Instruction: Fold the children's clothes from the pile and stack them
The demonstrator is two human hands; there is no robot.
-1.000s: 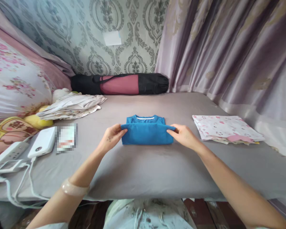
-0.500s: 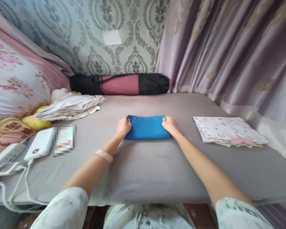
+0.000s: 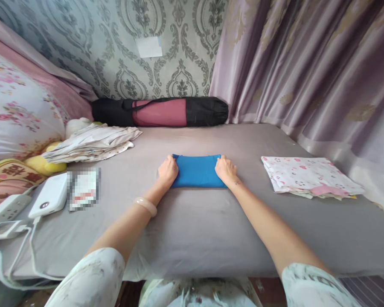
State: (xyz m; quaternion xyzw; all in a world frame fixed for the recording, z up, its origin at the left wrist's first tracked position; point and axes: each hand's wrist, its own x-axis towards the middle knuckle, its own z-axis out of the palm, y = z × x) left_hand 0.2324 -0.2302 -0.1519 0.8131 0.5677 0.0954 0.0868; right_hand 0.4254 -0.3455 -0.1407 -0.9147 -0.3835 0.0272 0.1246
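Observation:
A folded blue cloth [image 3: 196,171] lies as a flat rectangle on the grey bed sheet [image 3: 192,230], in the middle of the head view. My left hand [image 3: 168,170] grips its left edge near the far corner, fingers curled in. At the opposite edge, my right hand [image 3: 225,169] is closed on the cloth near its far right corner. The far edge between the hands sags slightly. Both sets of fingertips are partly hidden by the hands and the fabric.
To the right lies a folded white-and-pink printed cloth [image 3: 310,175]. Crumpled pale cloths [image 3: 96,143], a white power bank [image 3: 49,195], a blurred-out packet [image 3: 83,189] and a power strip [image 3: 8,210] are at left. A black-and-red long bag [image 3: 160,112] rests against the wall.
Both hands have shifted slightly inward along the cloth's side edges and turned a little. The cloth stays in nearly the same place, and the view has moved slightly.

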